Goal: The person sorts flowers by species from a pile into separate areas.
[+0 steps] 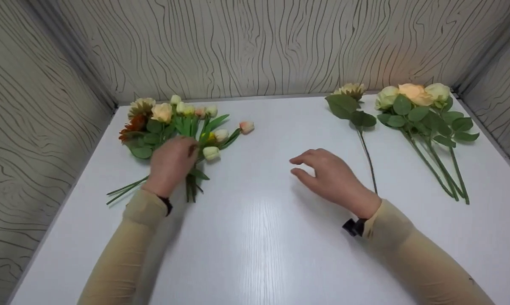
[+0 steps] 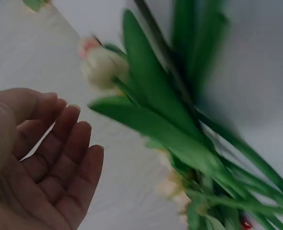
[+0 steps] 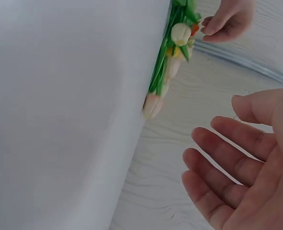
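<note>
My left hand (image 1: pixel 174 161) is above the tulips (image 1: pixel 211 153) at the left of the table, with fingers loosely bent. In the left wrist view that hand (image 2: pixel 50 158) holds nothing, and a white tulip (image 2: pixel 103 67) with broad green leaves lies beside the fingertips. My right hand (image 1: pixel 329 176) hovers over the middle right of the table, thumb and fingers apart. Nothing is in its palm in the right wrist view, where the hand (image 3: pixel 237 163) has its fingers spread and slightly bent. The tulips' stems lie together below my left hand, partly hidden by it.
Next to the tulips lie a peach rose (image 1: pixel 161 112) and a rust-orange flower (image 1: pixel 134 126). At the right are a single cream flower (image 1: pixel 350 91) on a long stem and a group of roses (image 1: pixel 415 94). Patterned panels (image 1: pixel 238 46) enclose the white table (image 1: pixel 259 237).
</note>
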`<state>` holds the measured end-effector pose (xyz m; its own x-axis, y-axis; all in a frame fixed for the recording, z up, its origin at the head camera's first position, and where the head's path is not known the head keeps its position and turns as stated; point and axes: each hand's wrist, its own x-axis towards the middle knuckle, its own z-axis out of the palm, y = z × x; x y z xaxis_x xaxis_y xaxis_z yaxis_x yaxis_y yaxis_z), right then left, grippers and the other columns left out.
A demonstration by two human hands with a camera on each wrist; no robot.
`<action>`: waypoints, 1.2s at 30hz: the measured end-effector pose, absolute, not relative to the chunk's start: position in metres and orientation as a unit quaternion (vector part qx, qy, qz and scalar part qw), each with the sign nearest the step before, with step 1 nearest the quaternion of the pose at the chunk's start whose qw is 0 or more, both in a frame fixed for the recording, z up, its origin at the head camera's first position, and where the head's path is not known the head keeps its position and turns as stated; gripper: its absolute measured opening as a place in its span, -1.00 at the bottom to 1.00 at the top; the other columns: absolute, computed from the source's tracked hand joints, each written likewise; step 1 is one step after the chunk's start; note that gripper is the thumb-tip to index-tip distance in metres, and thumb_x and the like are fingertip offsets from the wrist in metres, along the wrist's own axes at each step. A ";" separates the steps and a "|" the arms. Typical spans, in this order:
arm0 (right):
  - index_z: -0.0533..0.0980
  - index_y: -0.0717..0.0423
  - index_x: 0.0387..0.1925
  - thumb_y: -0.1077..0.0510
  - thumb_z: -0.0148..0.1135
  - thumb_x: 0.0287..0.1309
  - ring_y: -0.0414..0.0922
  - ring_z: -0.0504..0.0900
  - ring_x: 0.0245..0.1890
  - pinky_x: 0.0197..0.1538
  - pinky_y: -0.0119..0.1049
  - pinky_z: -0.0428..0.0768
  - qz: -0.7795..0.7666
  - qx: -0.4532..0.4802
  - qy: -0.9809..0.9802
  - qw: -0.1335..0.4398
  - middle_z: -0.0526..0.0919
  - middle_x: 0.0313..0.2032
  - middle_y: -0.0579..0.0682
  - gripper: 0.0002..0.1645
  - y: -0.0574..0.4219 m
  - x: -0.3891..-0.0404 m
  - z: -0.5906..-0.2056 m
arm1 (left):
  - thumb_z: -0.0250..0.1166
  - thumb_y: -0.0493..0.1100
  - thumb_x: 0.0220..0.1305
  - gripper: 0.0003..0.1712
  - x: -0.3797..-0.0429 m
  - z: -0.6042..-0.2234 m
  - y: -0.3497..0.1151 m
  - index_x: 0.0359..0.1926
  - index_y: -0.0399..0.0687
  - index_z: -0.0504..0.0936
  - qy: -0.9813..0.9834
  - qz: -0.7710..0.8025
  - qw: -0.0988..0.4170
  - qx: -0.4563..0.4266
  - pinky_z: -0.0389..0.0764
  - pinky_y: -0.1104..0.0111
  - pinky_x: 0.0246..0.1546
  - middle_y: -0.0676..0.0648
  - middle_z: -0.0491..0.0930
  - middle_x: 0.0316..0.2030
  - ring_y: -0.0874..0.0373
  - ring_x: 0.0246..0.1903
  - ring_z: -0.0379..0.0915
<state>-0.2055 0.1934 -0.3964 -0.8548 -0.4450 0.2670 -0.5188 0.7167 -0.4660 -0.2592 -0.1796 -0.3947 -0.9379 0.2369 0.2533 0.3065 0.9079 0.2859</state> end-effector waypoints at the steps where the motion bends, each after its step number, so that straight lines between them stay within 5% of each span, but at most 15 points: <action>1: 0.69 0.04 0.07 0.02 0.33 0.39 -0.05 0.63 0.07 0.13 -0.03 0.60 0.268 0.272 -0.922 0.065 0.73 -0.01 -0.06 -0.68 0.185 -0.204 -0.396 | 0.23 -0.23 0.44 -0.79 -0.261 -0.394 -0.194 -0.04 -0.18 0.74 -0.974 -0.166 0.103 -0.110 0.64 0.02 -0.24 -0.18 0.70 -0.18 -0.10 -0.21 0.62; 7: 0.69 0.04 0.06 0.02 0.31 0.40 -0.10 0.64 0.03 0.08 -0.13 0.63 0.266 0.321 -0.907 0.055 0.74 -0.03 -0.06 -0.70 0.151 -0.197 -0.395 | 0.20 -0.21 0.43 -0.80 -0.268 -0.394 -0.245 -0.26 -0.25 0.68 -0.981 -0.176 0.079 -0.008 0.53 0.05 -0.43 -0.21 0.64 -0.38 -0.09 -0.40 0.56; 15: 0.70 0.06 0.01 0.06 0.32 0.39 -0.09 0.65 0.01 0.05 -0.12 0.64 0.268 0.335 -0.902 0.056 0.74 -0.06 -0.08 -0.74 0.143 -0.197 -0.405 | 0.17 -0.22 0.38 -0.63 -0.281 -0.402 -0.252 -0.61 -0.12 0.42 -0.989 -0.138 0.045 0.037 0.28 0.18 -0.60 -0.10 0.40 -0.64 -0.01 -0.58 0.36; 24: 0.70 0.08 0.01 0.05 0.32 0.39 -0.07 0.65 0.00 0.04 -0.10 0.63 0.272 0.336 -0.900 0.055 0.74 -0.08 -0.06 -0.73 0.144 -0.201 -0.408 | 0.18 -0.22 0.33 -0.69 -0.293 -0.402 -0.251 -0.58 -0.19 0.55 -0.990 -0.118 0.021 0.070 0.44 0.09 -0.57 -0.20 0.58 -0.53 -0.07 -0.52 0.47; 36: 0.72 0.06 0.00 0.05 0.29 0.41 -0.08 0.65 0.02 0.08 -0.10 0.63 0.275 0.314 -0.908 0.036 0.75 -0.07 -0.10 -0.74 0.144 -0.208 -0.408 | 0.19 -0.22 0.31 -0.69 -0.290 -0.393 -0.255 -0.61 -0.14 0.50 -0.984 -0.159 0.017 0.073 0.39 0.15 -0.54 -0.12 0.49 -0.56 -0.02 -0.51 0.37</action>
